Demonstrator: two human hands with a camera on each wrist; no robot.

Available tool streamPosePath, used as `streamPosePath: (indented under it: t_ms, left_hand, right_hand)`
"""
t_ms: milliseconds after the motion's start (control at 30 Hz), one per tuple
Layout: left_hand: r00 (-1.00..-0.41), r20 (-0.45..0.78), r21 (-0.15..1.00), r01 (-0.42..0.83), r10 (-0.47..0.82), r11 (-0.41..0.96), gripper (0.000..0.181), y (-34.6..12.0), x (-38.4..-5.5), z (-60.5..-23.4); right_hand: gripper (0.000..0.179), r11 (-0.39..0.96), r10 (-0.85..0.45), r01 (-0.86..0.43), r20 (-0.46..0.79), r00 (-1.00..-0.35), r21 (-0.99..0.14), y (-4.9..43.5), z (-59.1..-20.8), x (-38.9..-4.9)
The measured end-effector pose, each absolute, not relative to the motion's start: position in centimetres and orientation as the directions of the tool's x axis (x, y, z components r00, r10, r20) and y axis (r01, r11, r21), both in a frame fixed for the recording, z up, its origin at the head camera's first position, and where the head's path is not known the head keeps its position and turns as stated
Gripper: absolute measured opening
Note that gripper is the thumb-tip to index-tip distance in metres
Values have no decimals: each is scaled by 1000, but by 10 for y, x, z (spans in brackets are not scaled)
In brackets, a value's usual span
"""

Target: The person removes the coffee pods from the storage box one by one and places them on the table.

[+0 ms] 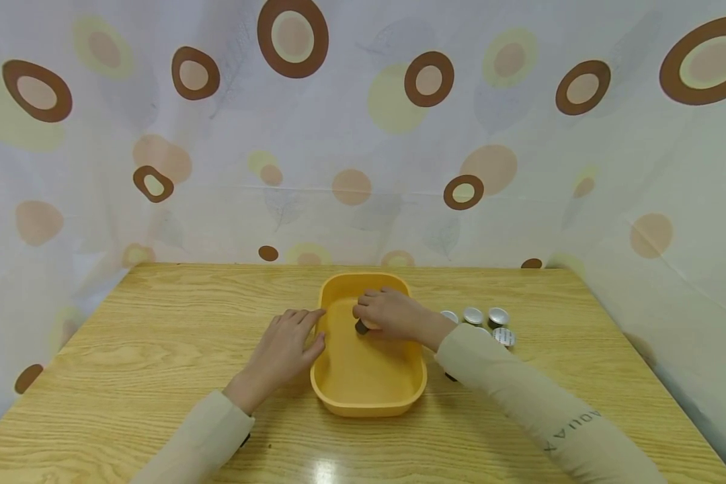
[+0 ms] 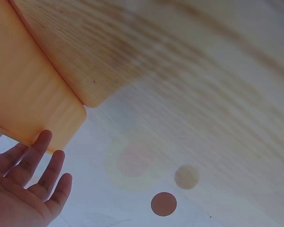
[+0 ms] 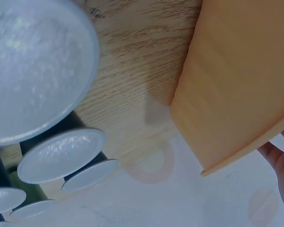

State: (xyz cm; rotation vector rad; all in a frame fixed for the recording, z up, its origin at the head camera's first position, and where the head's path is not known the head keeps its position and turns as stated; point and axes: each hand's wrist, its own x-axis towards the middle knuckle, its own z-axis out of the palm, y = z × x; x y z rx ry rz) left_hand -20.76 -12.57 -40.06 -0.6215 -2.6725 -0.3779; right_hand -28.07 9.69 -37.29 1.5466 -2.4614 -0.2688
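Observation:
A yellow-orange plastic basin [image 1: 369, 409] stands in the middle of the table. My left hand [image 1: 286, 339] rests at its left rim, fingers spread and nearly straight; in the left wrist view the fingertips [image 2: 46, 136] lie against the rim. Reaching inside the basin, my right hand [image 1: 393, 312] grips a small dark coffee capsule [image 1: 361, 327] low over the basin floor. The hand covers most of that capsule. To the right of the basin stand several dark coffee capsules [image 1: 498, 317] with silver foil lids, partly behind my right forearm.
The wooden table [image 1: 206, 316] extends around the basin on all sides. A patterned curtain [image 1: 351, 148] hangs behind it and along both sides. In the right wrist view, the capsule lids [image 3: 61, 156] stand close beside the basin's outer wall [image 3: 227, 94].

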Motion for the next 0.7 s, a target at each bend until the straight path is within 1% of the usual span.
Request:
streamPosePath:
  t_ms: [200, 433, 700]
  left_hand:
    - [-837, 407, 175, 465, 366, 868, 38, -125, -208, -401]
    - [-843, 396, 185, 461, 364, 868, 38, -126, -208, -401]
    - [-843, 396, 189, 463, 364, 866, 39, -126, -208, -402]
  right_hand:
    - [26, 418, -908, -863, 92, -409, 283, 103, -368, -276]
    - [27, 438, -899, -864, 97, -427, 248, 111, -363, -271]
    - [31, 445, -895, -858, 110, -431, 257, 120, -356, -265]
